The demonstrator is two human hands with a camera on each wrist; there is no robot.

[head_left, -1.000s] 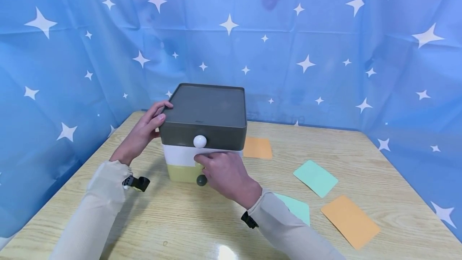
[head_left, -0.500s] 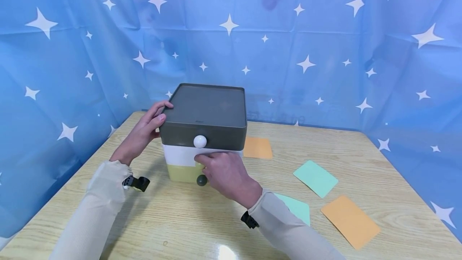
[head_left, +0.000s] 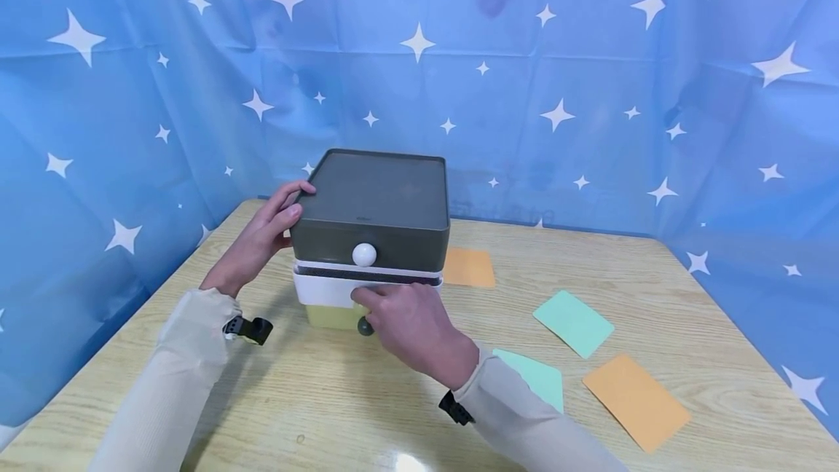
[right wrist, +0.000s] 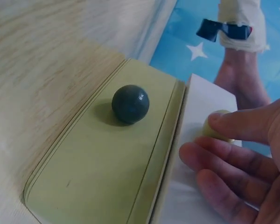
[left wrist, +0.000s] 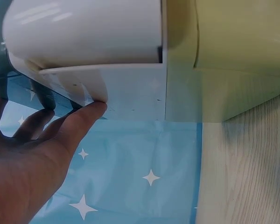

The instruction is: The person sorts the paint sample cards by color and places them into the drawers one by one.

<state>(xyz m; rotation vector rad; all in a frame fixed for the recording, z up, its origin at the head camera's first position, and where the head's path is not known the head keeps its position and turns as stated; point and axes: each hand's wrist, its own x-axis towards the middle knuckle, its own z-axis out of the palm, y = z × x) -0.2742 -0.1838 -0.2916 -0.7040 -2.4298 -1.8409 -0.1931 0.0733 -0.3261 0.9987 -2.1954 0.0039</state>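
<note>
A small three-drawer box (head_left: 373,195) stands on the wooden table (head_left: 328,399). Its top drawer is grey with a white knob (head_left: 363,255). Below it, the white middle drawer (head_left: 321,288) sticks out a little. My right hand (head_left: 406,323) pinches that drawer's pale knob (right wrist: 214,128) between thumb and fingers. The yellow-green bottom drawer (right wrist: 107,163) is closed, with its dark knob (right wrist: 130,103) free. My left hand (head_left: 269,228) rests with straight fingers against the box's upper left edge, and its thumb (left wrist: 79,123) touches the box (left wrist: 130,56).
Four cards lie on the table to the right of the box: an orange card (head_left: 468,268) beside it, a green card (head_left: 573,323), another green card (head_left: 534,377) half under my right sleeve, and an orange card (head_left: 636,402). Blue star-patterned cloth surrounds the table.
The white middle drawer has slid out slightly toward me, and a dark gap now shows under the grey drawer. My right hand moved back with the knob. The left hand stayed put.
</note>
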